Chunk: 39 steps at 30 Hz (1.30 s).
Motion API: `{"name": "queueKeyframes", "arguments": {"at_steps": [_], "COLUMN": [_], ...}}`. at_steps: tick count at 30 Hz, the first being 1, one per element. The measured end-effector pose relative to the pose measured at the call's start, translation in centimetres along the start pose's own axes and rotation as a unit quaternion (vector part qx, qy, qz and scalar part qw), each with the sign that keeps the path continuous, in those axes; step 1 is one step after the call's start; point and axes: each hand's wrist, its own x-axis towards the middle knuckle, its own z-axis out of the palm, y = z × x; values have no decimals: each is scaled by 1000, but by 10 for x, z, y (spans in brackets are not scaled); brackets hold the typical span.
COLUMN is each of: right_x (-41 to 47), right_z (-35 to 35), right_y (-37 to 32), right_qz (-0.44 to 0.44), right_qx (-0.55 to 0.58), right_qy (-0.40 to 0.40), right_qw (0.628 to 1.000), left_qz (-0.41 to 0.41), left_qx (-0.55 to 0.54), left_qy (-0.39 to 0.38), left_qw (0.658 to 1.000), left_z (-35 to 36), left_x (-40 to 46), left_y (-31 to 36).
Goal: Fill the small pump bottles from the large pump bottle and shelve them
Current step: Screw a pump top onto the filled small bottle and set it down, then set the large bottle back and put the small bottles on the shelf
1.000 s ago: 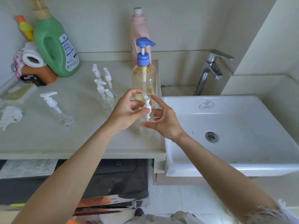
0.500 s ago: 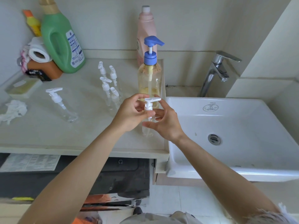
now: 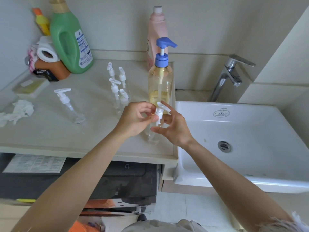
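Head view — items as they lay on the counter [image 3: 50, 136].

Item: small clear pump bottle [image 3: 154, 131], upright at the counter's front edge, just beside the sink [image 3: 242, 118]. My right hand [image 3: 173, 129] curled round its body from the sink side to steady it; my left hand [image 3: 135, 118] pinched its white pump cap [image 3: 159, 111] between thumb and fingertips. I judged this a twisting hold, one hand to anchor and one to turn, though whether the cap was coming off or going on I could not tell. Contents not discernible; the bottle looked clear.

Item: large pump bottle [image 3: 160, 87], blue pump head, amber liquid low in it, standing directly behind the small one and close to it — kept near, I supposed, so its nozzle could reach a small neck without a carry.

Item: cluster of four small pump bottles [image 3: 117, 87], upright, just left of the large one, grouped as if queued.

Item: one more small pump bottle [image 3: 69, 106], apart to the left, leaning in the wide-angle picture.

Other stock: pink bottle [image 3: 157, 36] against the wall behind; green detergent jug [image 3: 71, 39] at the back left; yellow bottle [image 3: 41, 24] behind it; toilet roll [image 3: 47, 53] on an orange container [image 3: 53, 69]; a soap dish [image 3: 30, 86]; crumpled tissue [image 3: 18, 112] at the far left; chrome tap [image 3: 229, 76] over the sink.

Shelf: none identified in view. Shelving not yet begun, by my estimate.
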Motion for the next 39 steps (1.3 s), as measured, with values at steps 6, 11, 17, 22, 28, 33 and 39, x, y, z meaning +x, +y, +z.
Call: {"name": "queueKeyframes", "arguments": {"at_steps": [6,11,17,22,28,33,39], "right_x": [0,0,-1,-1,38,98,118], "right_z": [-2,3,1,-31,-84,-89,-93], "right_y": [-9,-7,-6,-14,-37,-50,-53], "right_qz": [7,8,5,-25,-34,-14,12], "right_qx": [-52,-56,-30,-97,-97,-150,-185], "right_qy": [-3,-24,-51,-120,32,-52,-165], "right_qw": [999,998,998,988,994,987,969], "left_qz": [27,35,16,44,43,15,-9], "left_qx": [50,53,-35,9,75,136,205], "left_qy": [-5,7,-50,-107,-57,40,-69], "left_qw": [998,998,998,993,995,990,976], "left_z": [0,1,-6,-19,-62,-56,-35], "left_x": [-4,-4,-2,-5,6,57,97], "left_y": [-3,-7,-12,-6,29,80,77]}}
